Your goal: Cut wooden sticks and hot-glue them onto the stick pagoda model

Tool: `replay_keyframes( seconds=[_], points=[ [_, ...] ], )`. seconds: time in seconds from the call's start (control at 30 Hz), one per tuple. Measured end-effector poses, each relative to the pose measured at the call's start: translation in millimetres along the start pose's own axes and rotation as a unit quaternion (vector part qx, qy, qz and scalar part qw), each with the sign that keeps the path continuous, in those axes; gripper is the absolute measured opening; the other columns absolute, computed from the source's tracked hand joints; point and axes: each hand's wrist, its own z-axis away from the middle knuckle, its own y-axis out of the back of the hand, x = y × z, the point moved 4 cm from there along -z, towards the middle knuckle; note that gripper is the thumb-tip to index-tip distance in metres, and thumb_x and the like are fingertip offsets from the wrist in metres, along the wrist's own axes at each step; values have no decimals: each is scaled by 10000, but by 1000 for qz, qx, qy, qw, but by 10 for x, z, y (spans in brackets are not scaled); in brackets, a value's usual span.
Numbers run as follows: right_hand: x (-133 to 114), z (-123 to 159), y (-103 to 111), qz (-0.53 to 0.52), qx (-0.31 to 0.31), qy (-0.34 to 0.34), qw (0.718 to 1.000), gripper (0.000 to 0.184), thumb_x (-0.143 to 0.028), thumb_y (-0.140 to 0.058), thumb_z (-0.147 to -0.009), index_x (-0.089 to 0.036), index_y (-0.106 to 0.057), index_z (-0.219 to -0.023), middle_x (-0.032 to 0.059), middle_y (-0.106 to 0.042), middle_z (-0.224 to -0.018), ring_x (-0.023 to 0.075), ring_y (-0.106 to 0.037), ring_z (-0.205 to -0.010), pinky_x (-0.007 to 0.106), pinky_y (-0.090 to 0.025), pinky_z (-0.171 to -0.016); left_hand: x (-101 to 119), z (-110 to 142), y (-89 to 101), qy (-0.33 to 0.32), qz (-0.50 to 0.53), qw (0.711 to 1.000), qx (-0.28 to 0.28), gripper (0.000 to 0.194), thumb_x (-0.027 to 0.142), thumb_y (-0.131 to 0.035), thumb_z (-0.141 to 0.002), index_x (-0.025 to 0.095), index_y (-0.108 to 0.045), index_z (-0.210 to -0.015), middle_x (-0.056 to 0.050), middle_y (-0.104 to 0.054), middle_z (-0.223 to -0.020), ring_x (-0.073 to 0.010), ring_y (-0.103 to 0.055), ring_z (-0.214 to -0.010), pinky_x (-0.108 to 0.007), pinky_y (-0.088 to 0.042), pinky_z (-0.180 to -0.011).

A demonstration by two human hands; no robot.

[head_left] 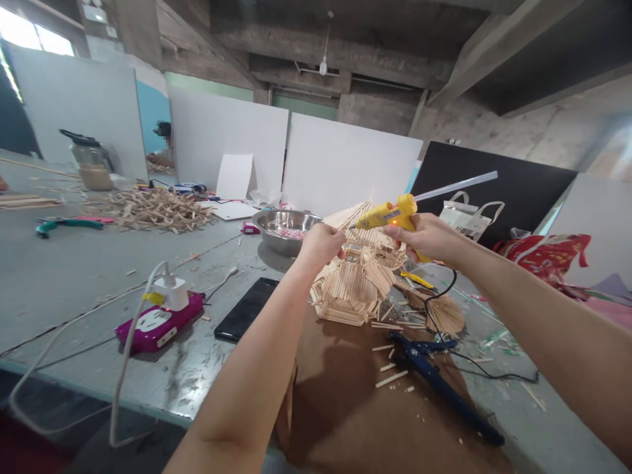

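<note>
My right hand (427, 237) is wrapped around the handle of a yellow glue gun (388, 214), with a long clear glue stick (459, 185) jutting from its back and a small orange light glowing on its side. The nozzle points left, close to the fingers of my left hand (323, 245). Those fingers are pinched together; whatever they hold is too small or hidden to make out. Just below and behind both hands stands a model built of thin wooden sticks (350, 289), on a brown board (340, 388). My hands cover part of it.
Blue cutters (434, 378) lie among stick offcuts on the board. A steel bowl (281, 247), a black phone (247, 309) and a purple power strip (162, 322) with a white charger are left of the model. Farther off are a stick pile (158, 209) and a bottle (91, 161).
</note>
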Motion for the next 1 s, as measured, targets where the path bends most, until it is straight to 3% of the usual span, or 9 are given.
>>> replay_keyframes(
  seconds=[0.33, 0.7, 1.0],
  points=[
    [-97, 74, -29, -5, -21, -13, 1000, 306, -438, -514, -708, -162, -492, -578, -31, -438, -349, 58, -377, -288, 198, -321, -330, -16, -27, 5, -2, -10, 1000, -24, 300, 248, -414, -650, 80, -655, -712, -57, -599, -514, -55, -339, -322, -216, -286, -372],
    [7, 19, -58, -20, -41, -3, 999, 328, -467, -505, -711, -158, -501, -605, -26, -443, -378, 53, -366, -287, 199, -306, -321, 9, -9, 13, -12, -16, 999, -30, 281, 219, -414, -636, 86, -652, -703, -52, -596, -511, -52, -346, -315, -209, -281, -359],
    [18, -3, -43, -38, -14, -13, 999, 314, -460, -532, -695, -161, -482, -608, -8, -502, -477, 45, -392, -294, 194, -303, -299, 3, -1, 24, -13, -13, 999, -26, 282, 223, -414, -638, 92, -655, -705, -50, -597, -509, -51, -337, -308, -208, -275, -352]
  ],
)
